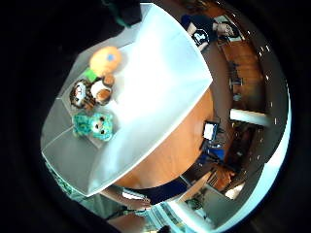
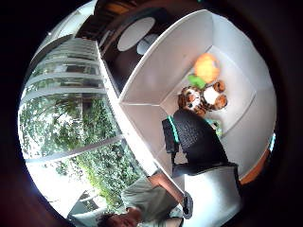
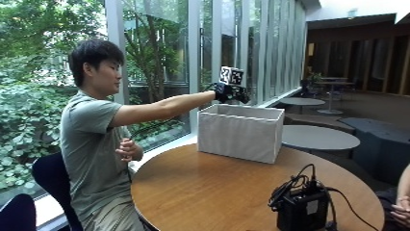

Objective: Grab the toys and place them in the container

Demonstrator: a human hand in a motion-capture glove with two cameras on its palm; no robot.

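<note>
- A person is seated at a round wooden counter (image 3: 211, 185) beside tall windows, with the right arm stretched out level.
- The gloved right hand (image 3: 232, 93) is held in the air above the open top of the container (image 3: 240, 132), apart from its rim.
- The container, a white fabric box, stands on the counter near the window edge.
- Nothing is seen in the hand; whether the fingers (image 2: 196, 135) are spread or curled cannot be told, since only a dark gloved part is shown in the thumb side palm view, hanging over the container's interior.
- Three toys are seen lying on the container's floor, close together toward one end wall.
- An orange plush toy (image 1: 105, 59) lies nearest that wall, with a small green part just beside it.
- A striped tiger toy (image 1: 92, 92), brown, white and orange, lies next to the orange one and touches it.
- A teal plush toy (image 1: 95, 126) with large eyes lies on the tiger's other side, just beside it.
- In the thumb side palm view the teal toy is mostly hidden behind the glove.
- The bare left hand (image 3: 130, 150) is held close to the person's chest.
- A black device (image 3: 302, 207) with cables stands on the counter's near side, well apart from the container.
</note>
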